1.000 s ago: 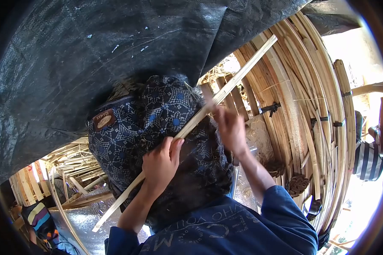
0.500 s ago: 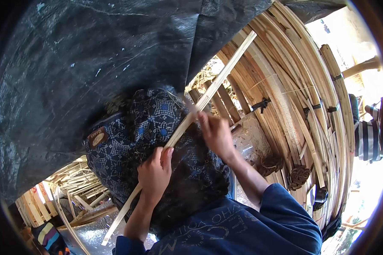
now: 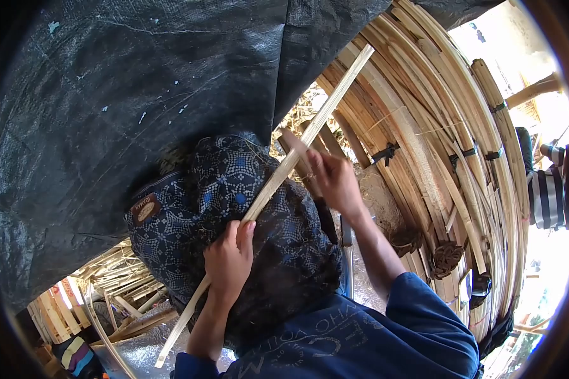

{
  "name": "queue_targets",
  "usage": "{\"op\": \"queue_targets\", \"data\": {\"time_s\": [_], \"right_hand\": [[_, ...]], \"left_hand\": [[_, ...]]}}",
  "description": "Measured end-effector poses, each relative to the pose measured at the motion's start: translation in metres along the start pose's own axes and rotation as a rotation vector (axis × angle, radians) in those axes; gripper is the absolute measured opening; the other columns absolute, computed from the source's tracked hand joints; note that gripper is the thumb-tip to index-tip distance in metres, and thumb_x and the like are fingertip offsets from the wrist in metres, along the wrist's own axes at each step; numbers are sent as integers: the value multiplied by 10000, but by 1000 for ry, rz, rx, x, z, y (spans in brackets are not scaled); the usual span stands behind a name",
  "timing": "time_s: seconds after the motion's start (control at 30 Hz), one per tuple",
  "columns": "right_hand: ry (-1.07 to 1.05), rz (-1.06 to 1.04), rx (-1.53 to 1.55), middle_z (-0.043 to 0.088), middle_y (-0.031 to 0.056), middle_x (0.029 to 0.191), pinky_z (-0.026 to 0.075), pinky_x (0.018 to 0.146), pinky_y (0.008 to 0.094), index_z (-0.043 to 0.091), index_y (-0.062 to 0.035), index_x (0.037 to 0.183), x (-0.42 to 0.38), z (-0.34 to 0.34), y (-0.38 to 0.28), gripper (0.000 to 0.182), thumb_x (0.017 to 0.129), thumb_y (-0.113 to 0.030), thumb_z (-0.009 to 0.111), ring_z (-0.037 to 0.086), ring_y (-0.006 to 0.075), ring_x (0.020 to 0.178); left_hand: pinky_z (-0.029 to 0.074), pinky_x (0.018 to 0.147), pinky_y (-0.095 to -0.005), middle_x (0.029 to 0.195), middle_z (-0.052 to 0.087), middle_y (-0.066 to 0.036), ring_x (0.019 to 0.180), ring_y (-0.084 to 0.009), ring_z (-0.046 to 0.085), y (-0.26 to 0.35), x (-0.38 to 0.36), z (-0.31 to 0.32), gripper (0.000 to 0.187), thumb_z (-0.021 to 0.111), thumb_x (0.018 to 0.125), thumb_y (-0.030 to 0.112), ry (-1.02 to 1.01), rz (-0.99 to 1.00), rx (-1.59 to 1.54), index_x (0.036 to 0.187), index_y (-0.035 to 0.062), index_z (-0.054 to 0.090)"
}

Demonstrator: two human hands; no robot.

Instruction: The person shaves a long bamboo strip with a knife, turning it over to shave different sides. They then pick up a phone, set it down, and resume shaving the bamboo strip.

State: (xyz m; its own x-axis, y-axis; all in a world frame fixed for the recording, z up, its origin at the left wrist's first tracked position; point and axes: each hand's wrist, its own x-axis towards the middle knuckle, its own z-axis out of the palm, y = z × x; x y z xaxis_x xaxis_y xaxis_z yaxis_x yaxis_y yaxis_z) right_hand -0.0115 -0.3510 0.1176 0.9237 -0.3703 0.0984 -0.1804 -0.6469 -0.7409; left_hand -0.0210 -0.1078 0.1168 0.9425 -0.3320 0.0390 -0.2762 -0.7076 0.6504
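- From my remote station, I have one pale wooden strip (image 3: 272, 183) in work, lying slantwise: one end towards the stacked slats at upper right, the other low, beside the left forearm.
- Left hand (image 3: 229, 258): grip closed on the strip near its middle; thumb and fingertips show at the strip's edge, and the lower part passes under the hand.
- Right hand (image 3: 336, 183): I read the fingers as curled, the grip closed on a blurred blade-like tool (image 3: 289, 138) that crosses the strip above the left hand. Blur leaves exact contact unclear to me.
- Under the strip, I note a dark patterned cloth (image 3: 234, 170) with pale dots and blue spots, bunched over the lap. A brown label (image 3: 145, 210) is on its left side.
- Beyond the cloth: black tarpaulin (image 3: 139, 82), creased and flecked, filling the upper left.
- Right side: long wooden slats (image 3: 417, 120), stacked, with black ties (image 3: 385, 153) around some.
- I log two brown coils, the clearer one (image 3: 447, 259) beside the slats.
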Motion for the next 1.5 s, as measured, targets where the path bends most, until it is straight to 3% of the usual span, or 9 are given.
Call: {"op": "queue_targets", "data": {"time_s": [0.13, 0.33, 0.6, 0.67, 1.03, 1.23, 1.3, 1.37, 1.5], "right_hand": [[166, -129, -133, 506, 18, 480, 263, 342, 277, 645, -52, 722, 44, -23, 28, 456, 1019, -347, 465, 377, 67, 365], [159, -27, -189, 466, 162, 520, 386, 484, 404, 586, 35, 762, 87, -47, 32, 535, 996, -433, 471, 451, 215, 446], [153, -40, -242, 553, 235, 605, 422, 515, 445, 607, 5, 764, 85, -18, 60, 484, 995, -397, 469, 548, 412, 532], [139, -43, -223, 550, 238, 608, 421, 515, 447, 609, 6, 768, 85, -19, 61, 482, 995, -396, 470, 546, 415, 533], [142, -77, -255, 540, 235, 592, 420, 502, 446, 596, 12, 770, 87, -25, 51, 481, 1001, -387, 459, 534, 406, 513], [29, -36, -254, 544, 187, 554, 442, 477, 452, 613, -4, 796, 77, -25, 45, 437, 1011, -346, 447, 523, 273, 424], [-171, -96, -211, 549, 162, 534, 440, 420, 422, 634, -24, 843, 56, -11, 40, 372, 1014, -298, 449, 493, 210, 375], [-240, -32, -141, 546, 208, 533, 478, 464, 463, 567, -27, 751, 24, -6, 0, 405, 1009, -316, 446, 588, 351, 469], [-125, -234, -165, 540, 172, 500, 462, 474, 492, 527, -26, 711, -7, 7, -12, 387, 993, -289, 491, 577, 389, 461]], "left_hand": [[481, 479, -366, 630, 648, -106, 544, -302, 644, 0, 1, 1, 269, 547, 969, 313, 13, 12, 6, 854, 79, 613], [477, 467, -367, 621, 644, -97, 532, -296, 639, -2, 0, 3, 264, 550, 968, 314, 49, 39, 26, 852, 85, 611], [461, 422, -326, 606, 639, -69, 499, -242, 633, 3, -4, 2, 253, 567, 959, 326, 139, 106, 273, 858, 102, 622], [467, 476, -376, 657, 655, -89, 551, -291, 640, 7, -3, 0, 240, 579, 953, 304, 95, 33, 237, 887, 80, 630], [475, 489, -377, 676, 661, -99, 575, -308, 648, 1, -4, 6, 232, 597, 943, 292, 126, 33, 131, 896, 67, 630], [456, 421, -315, 621, 643, -44, 493, -228, 626, -2, -2, 10, 224, 596, 944, 311, 193, 112, 205, 865, 103, 617], [456, 423, -322, 625, 646, -48, 495, -233, 627, -2, -1, 11, 224, 595, 945, 310, 197, 107, 197, 867, 102, 617], [462, 435, -336, 639, 655, -58, 508, -247, 634, -4, -1, 11, 224, 593, 946, 304, 142, 68, 101, 865, 96, 612], [468, 447, -343, 649, 662, -67, 520, -257, 640, -5, 0, 11, 227, 592, 947, 298, 140, 72, 65, 858, 89, 607]]}}
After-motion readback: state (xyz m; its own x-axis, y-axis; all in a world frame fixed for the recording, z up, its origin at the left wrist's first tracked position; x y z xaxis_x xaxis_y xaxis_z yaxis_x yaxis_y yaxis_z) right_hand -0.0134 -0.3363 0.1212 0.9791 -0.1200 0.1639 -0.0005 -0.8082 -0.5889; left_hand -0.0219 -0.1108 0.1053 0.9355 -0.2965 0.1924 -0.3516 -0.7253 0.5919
